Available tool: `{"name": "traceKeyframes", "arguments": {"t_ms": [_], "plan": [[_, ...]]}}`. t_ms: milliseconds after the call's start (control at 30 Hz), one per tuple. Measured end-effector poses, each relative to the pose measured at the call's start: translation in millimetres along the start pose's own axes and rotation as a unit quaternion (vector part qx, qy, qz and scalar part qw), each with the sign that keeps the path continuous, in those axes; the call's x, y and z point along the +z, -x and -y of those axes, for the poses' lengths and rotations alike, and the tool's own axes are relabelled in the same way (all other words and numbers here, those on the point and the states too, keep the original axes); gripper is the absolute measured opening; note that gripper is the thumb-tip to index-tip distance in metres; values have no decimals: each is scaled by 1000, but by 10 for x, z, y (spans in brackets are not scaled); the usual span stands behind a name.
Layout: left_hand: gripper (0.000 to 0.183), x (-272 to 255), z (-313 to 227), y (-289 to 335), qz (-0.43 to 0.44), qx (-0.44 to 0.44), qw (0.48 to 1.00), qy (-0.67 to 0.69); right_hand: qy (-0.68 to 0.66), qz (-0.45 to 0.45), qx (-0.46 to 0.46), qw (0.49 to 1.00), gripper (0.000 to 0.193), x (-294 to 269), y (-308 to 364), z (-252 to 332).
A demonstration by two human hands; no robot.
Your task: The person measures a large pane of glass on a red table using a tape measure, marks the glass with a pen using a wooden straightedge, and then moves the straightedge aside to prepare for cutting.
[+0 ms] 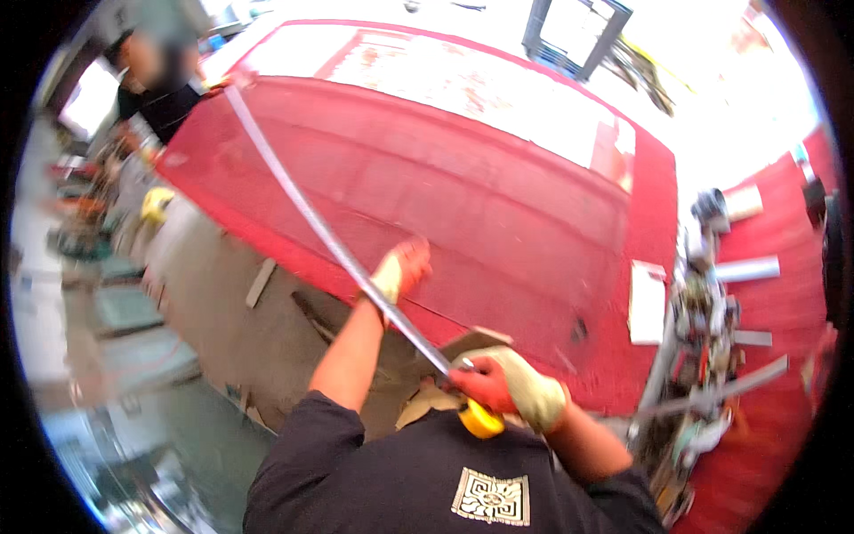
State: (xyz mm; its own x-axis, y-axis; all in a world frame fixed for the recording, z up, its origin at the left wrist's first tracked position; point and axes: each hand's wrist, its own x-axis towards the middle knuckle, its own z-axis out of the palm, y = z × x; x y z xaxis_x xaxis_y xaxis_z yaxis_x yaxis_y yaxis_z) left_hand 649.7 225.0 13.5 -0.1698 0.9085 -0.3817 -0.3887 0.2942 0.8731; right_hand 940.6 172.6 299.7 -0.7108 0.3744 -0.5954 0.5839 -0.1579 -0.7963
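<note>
A long tape measure blade (pixel 298 200) runs slantwise from the far left corner of a red-covered table (pixel 391 187) to its near edge. My right hand (pixel 516 384), in a cream glove with red-coated fingers, is closed at the near end of the blade, just above the yellow tape measure case (pixel 481 418). My left hand (pixel 403 270), gloved alike, reaches over the red surface with fingers stretched out, slightly blurred. The blade passes across its wrist. At the far end, a co-worker's gloved hand (pixel 218 86) is at the blade.
Pale patches (pixel 463 84) cover the table's far part. A white rectangular piece (pixel 647 303) lies at its right edge. Tools and clutter (pixel 703 311) line the right side, beside another red surface (pixel 765 427). A dark frame (pixel 574 36) stands beyond. The co-worker (pixel 160 89) stands far left.
</note>
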Motion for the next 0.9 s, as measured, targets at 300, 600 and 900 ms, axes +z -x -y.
{"name": "traceKeyframes", "arguments": {"t_ms": [300,600,900], "plan": [[19,-1392,-44,954,-201,142,944,220,-197,45,151,968,29,50,238,-330],[59,-125,-1064,1495,-50,87,935,340,-143,68,126,979,32,-24,400,-582],[38,710,-1020,1917,-135,140,895,402,-156,71,99,980,30,-303,715,-838]]}}
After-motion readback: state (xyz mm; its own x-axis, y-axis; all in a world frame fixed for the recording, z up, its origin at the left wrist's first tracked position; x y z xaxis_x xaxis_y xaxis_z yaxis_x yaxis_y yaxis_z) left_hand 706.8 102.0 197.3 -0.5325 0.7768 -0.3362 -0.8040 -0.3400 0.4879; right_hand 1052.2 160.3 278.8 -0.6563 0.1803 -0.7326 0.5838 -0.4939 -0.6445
